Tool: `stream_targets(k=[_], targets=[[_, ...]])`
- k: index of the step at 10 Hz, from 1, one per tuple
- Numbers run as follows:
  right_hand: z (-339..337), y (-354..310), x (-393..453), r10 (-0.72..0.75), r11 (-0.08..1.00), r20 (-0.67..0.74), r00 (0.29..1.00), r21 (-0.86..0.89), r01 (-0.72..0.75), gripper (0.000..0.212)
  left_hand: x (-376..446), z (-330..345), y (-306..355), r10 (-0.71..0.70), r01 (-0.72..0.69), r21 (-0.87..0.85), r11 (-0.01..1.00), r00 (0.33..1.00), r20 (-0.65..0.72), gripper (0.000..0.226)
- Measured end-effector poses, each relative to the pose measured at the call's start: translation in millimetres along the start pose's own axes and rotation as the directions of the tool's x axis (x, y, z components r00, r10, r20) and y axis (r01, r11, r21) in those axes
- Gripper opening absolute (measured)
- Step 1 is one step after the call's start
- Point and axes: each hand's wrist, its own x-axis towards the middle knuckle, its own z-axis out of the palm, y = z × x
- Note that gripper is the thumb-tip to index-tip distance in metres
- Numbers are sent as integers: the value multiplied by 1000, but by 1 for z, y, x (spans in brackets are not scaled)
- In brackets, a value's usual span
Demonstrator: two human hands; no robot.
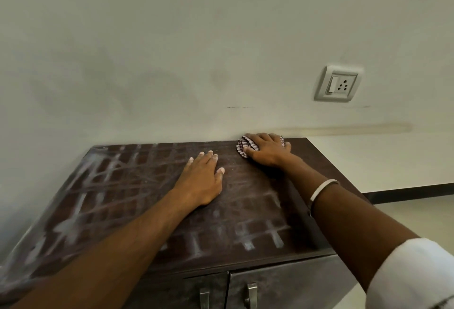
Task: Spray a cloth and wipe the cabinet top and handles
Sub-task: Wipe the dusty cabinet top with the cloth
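head view: one camera, looking down and forward over both forearms
cabinet top [137,186]: dark brown slab filling the lower centre and lower left of the frame, back edge against the wall — covered in whitish smeared streaks in a rough grid, heaviest at the left and along the front edge
cloth [245,146]: striped, bunched up, at the back right corner of the top, just right of frame centre, touching the surface and close to the wall
right hand [266,150]: lies on the cloth, palm down, fingers bent over the bundle and thumb against its near side, pressing it to the top; grasping the cloth
left hand [202,179]: flat on the bare top near frame centre, fingers straight and slightly spread, thumb out to the right; released, holding nothing, apart from the cloth
bangle [321,189]: thin pale band round the right forearm, right of centre
sleeve [412,274]: white, rolled, lower right corner of the frame
cabinet doors [282,284]: grey metal front, bottom centre, two doors meeting at a vertical seam
handles [251,295]: two metal pulls at the bottom edge, one each side of the seam — neither hand touches them
socket plate [338,83]: white switch and socket on the wall, upper right
wall [172,38]: pale, faint darker smudges left of centre, one long smear above the cloth
floor skirting [412,192]: dark strip at the right edge
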Motion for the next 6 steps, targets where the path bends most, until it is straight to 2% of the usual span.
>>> stream_targets(k=[2,3,4,5,6], targets=[[10,-18,-13,-115,993,-13,993,-6,114,56,0,-1,-1,-10,10,-1,1000,1000,-4,56],[8,-2,-19,-128,992,-32,991,-7,128,56,-3,-3,-3,-9,9,4,1000,1000,-1,56],[5,0,-14,-52,999,-9,999,13,52,56,-7,-3,-3,-8,8,7,1000,1000,8,56],[7,-13,-14,-42,999,11,999,34,41,54,-9,-3,0,-4,3,12,1000,1000,9,56],[15,-20,-28,-119,993,-7,993,28,119,55,-12,-1,5,-11,11,16,1000,1000,-1,56]])
